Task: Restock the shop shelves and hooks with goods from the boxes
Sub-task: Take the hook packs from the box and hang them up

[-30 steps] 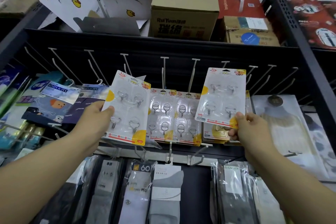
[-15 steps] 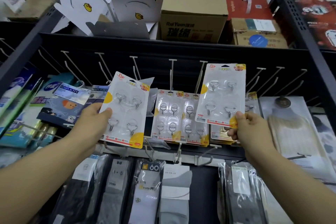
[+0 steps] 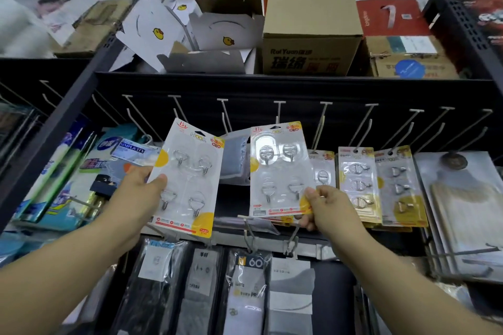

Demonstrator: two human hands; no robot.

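We count two hook packs, four hooks each. Our left hand (image 3: 141,185) pinches the left pack (image 3: 187,179) at its nine o'clock edge. Our right hand (image 3: 326,204) pinches the right pack (image 3: 277,171) at its five o'clock corner.

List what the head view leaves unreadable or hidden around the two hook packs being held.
- Small print on the left hand's hook pack: too small, blurred.
- Right hand's hook pack: it covers the packs hanging behind it.
- Sock packs below: cut off by the bottom edge.
- Both packs' hang holes: whether either is on a peg is unclear.
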